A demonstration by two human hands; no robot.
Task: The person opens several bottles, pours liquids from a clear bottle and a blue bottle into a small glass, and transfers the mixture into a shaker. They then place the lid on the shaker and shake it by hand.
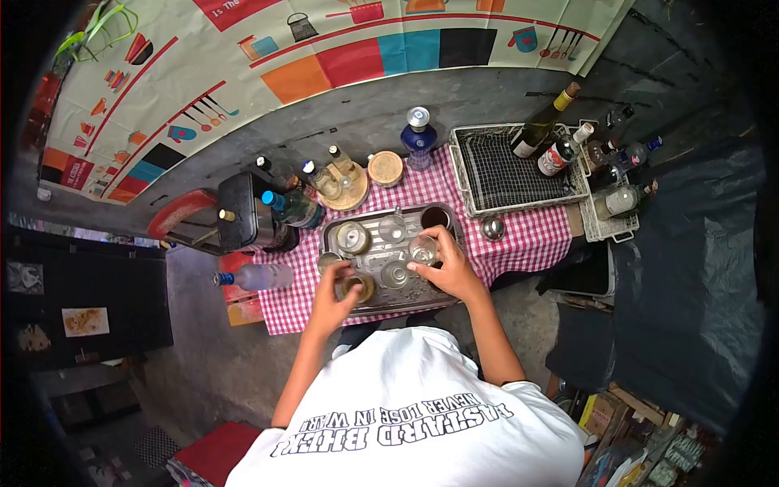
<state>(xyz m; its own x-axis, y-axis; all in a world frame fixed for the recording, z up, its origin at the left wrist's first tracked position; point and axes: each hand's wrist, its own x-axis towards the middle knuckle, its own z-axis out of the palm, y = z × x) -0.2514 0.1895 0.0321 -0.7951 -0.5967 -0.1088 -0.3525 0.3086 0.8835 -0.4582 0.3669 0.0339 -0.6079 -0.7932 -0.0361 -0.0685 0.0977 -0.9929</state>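
My right hand [451,266] is closed around a clear glass [422,248] over the right part of a metal tray [381,307]. At the tray's front left, my left hand [326,300] has its thumb and fingers about a glass with a brownish tint [362,289]; part of that glass is hidden by the thumb. Another glass [328,260] stands just behind the left fingers. Between my hands is a clear glass [395,274]. Farther back on the tray are a jar-like glass [352,238], a clear glass mug [393,228] and a cup of dark liquid [436,217].
A red checked cloth [519,253] covers the table. Bottles crowd the left, including a frosted bottle [264,277] and a blue-capped bottle [296,209]. A blue decanter [419,140] stands behind. At right are a wire basket [523,200] with bottles and a steel ball-shaped pot [492,228].
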